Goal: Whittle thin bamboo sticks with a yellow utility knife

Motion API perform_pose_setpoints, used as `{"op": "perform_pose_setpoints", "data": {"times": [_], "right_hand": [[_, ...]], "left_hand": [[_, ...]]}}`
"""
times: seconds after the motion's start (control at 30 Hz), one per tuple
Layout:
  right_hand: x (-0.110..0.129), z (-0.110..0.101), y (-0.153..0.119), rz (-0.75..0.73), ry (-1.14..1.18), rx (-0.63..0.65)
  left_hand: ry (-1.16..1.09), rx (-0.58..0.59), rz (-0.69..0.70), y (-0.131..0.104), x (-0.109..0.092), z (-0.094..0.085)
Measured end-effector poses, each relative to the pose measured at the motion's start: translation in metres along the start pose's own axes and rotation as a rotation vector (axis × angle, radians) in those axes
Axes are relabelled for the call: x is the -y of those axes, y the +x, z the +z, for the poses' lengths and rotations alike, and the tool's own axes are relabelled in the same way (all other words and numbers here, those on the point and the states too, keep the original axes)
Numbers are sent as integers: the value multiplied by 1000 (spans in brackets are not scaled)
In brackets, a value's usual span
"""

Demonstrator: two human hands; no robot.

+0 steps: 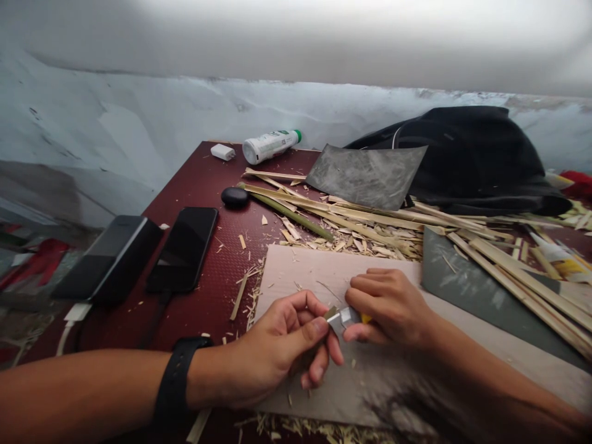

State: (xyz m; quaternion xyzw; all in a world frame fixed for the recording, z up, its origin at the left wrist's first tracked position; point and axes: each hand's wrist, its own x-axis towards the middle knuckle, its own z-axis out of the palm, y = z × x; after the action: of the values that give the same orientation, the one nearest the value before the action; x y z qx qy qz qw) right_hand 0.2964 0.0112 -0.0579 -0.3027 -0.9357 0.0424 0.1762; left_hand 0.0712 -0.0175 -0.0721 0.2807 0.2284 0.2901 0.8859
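Above a pale wooden board (296, 271), my left hand (287, 342) pinches a small greenish piece of bamboo (332, 311) between thumb and forefinger. Most of the piece is hidden by the fingers. In my right hand (386, 305) is a utility knife (346, 317) with a grey metal front and a bit of yellow on its body. Its blade meets the bamboo close to my left thumb. Fingers of the right hand wrap round the handle and hide much of it. A black watch band circles my left wrist.
Bamboo strips (361, 213) and many shavings lie behind the board. Grey sandpaper sheets (365, 176) rest there and at right. Leftward are a black phone (185, 246), a second dark device (111, 256) with a white cable, and a black rounded object (235, 197). A white bottle (271, 146) lies near the wall.
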Motion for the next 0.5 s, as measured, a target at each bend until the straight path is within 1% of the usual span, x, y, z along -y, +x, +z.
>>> {"op": "perform_pose_setpoints", "data": {"times": [0.1, 0.13, 0.23, 0.3, 0.4, 0.5], "right_hand": [[-4, 0, -1, 23, -66, -40], [-8, -1, -2, 67, -88, -56], [-23, -2, -7, 265, -173, -128], [-29, -3, -10, 329, -218, -156], [-29, -3, -9, 284, -206, -139], [-20, -2, -5, 211, -134, -127]], "left_hand": [[-8, 13, 20, -1, 1, -1], [-2, 27, 10, -1, 1, -1], [34, 46, -29, -4, 2, -1], [17, 16, -7, -4, 2, 1], [-31, -23, 43, -2, 1, 3], [-16, -23, 60, -1, 0, 3]]}}
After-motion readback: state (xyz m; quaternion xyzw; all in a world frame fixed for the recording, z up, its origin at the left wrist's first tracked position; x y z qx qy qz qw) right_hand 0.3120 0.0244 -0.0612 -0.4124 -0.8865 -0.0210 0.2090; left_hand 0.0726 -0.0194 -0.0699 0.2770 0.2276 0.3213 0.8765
